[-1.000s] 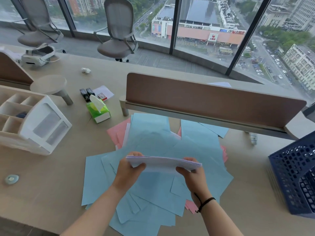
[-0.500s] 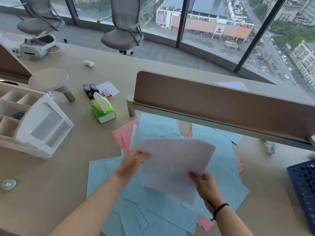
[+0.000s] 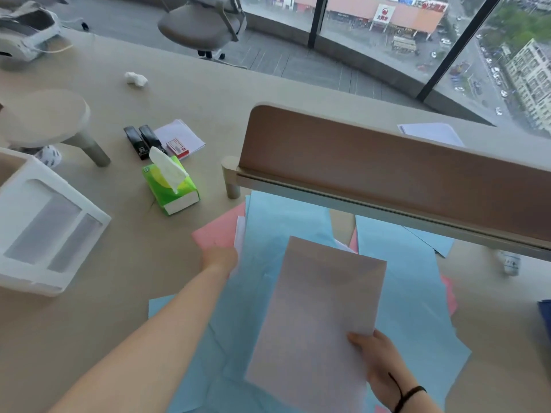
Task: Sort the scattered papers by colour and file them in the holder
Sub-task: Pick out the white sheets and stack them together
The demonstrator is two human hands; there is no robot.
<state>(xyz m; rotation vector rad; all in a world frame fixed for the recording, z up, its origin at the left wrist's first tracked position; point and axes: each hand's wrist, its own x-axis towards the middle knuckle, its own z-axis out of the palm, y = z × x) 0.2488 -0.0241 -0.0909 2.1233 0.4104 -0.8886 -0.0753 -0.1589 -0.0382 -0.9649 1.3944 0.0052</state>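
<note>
Right hand (image 3: 376, 363) held the white sheets (image 3: 319, 317) by their near right edge, thumb on top and fingers curled underneath, so the stack hung tilted above the spread of blue papers (image 3: 417, 293) on the desk (image 3: 113, 308). A dark band circled that wrist. Left hand (image 3: 220, 259) reached forward to the left border of the pile, where a white sheet edge (image 3: 239, 234) stuck out between a pink paper (image 3: 219, 232) and the blue ones — its fingers were tucked under the paper there, so whether they pinched it could not be told.

Blue papers covered most of the desk in front of the person, overlapping one another, with more pink showing at the right border (image 3: 450, 296) and between two blue sheets near the divider. A brown desk divider (image 3: 387, 168) stood just beyond the papers, and some blue sheets ran under its lower rail. At the far right frame edge only a dark blue corner of the holder (image 3: 545, 315) showed.

To the left lay a green tissue box (image 3: 171, 186), two black staplers (image 3: 143, 141) side by side, a small red-and-white box (image 3: 177, 148) on a white pad, a crumpled tissue (image 3: 135, 78), and a white desk organiser (image 3: 44, 228) — tilted, near the left edge. A grey office chair (image 3: 202, 22) stood beyond the desk by the window.
</note>
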